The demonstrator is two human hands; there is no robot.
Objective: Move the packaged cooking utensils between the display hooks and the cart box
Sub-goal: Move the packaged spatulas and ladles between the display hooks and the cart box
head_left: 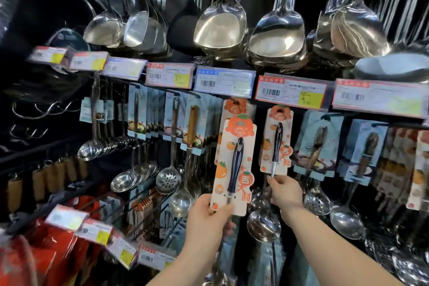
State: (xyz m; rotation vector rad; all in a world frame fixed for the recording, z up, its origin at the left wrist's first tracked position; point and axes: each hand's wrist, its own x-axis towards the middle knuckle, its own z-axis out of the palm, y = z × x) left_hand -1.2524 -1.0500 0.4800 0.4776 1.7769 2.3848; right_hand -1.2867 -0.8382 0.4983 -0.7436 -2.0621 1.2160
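My left hand (pixel 209 216) grips the bottom of a packaged utensil (pixel 235 165) with a dark handle on a white card printed with oranges, held up in front of the display. A like card (pixel 236 105) hangs on a hook just behind it. My right hand (pixel 286 193) pinches the metal shaft below a second orange-printed packaged utensil (pixel 277 141), which hangs from its hook (pixel 279 107) under a price tag. The cart box is out of view.
Blue-carded ladles and skimmers (pixel 190 127) hang to the left and right of the orange cards. Large steel spatulas (pixel 220 32) hang on the row above. Price tags (pixel 224 81) line the rail. Red items (pixel 46 255) sit at lower left.
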